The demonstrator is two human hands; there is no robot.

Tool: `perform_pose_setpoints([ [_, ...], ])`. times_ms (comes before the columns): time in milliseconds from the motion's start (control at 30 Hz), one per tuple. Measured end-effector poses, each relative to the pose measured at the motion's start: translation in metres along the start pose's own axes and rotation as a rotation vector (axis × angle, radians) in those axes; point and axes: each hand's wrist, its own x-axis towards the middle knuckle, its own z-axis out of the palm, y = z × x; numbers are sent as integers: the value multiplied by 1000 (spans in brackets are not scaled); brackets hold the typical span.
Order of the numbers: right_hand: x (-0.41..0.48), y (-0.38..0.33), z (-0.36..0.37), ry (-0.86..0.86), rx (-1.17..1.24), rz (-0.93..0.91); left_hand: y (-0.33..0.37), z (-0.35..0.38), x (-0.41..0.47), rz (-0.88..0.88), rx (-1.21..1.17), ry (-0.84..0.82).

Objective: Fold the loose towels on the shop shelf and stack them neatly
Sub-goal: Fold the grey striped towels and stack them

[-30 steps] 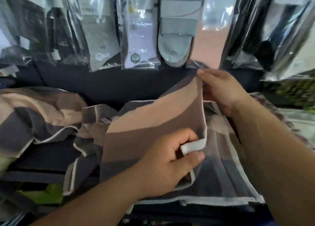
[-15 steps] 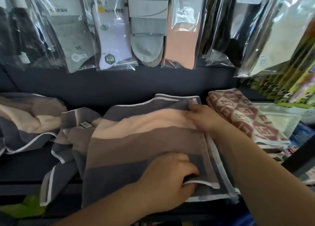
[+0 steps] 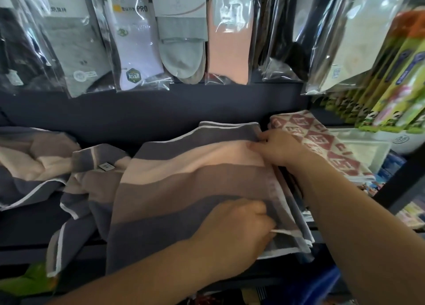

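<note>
My left hand [image 3: 232, 231] is curled tight on the near right corner of the striped towel [image 3: 184, 185], pinching its white hem. My right hand [image 3: 278, 148] has the far right corner, thumb lying on the peach stripe and fingers bent over the grey edge, so both hands have a grip on cloth and nothing else.

The towel lies flat on the shelf [image 3: 23, 233], and all of it spreads left from my fingers. Its stripes run left to right, while the edge I hold runs near to far between my two hands. I judge the next fold has to go across that line, with the left hand better placed for the near side and the right for the far side. Several layers show at the right edge, so alignment there could slip.

By count: one towel in hand, one crumpled striped towel [image 3: 30, 166] at the far left, and a rumpled striped piece [image 3: 87, 182] between them that may be separate or a tail of mine; I cannot tell. One red patterned towel [image 3: 322, 148] lies folded just right of my right hand. Six or more sock packs [image 3: 135, 40] hang above, overlapping.
</note>
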Motion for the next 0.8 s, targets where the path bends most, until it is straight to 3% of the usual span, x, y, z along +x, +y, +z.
perform_pose_setpoints([
  [167,-13,3,11,29,-14,-10,1,8,4,84,151,-55],
  [300,-21,6,11,61,71,-54,5,1,6,55,114,50],
  [467,-28,10,-9,246,122,-76,20,-4,15,42,151,70],
  [667,-41,10,2,-21,-195,-99,18,19,14,127,235,-136],
  [800,-51,4,12,52,-232,-119,17,8,5,63,61,-123],
])
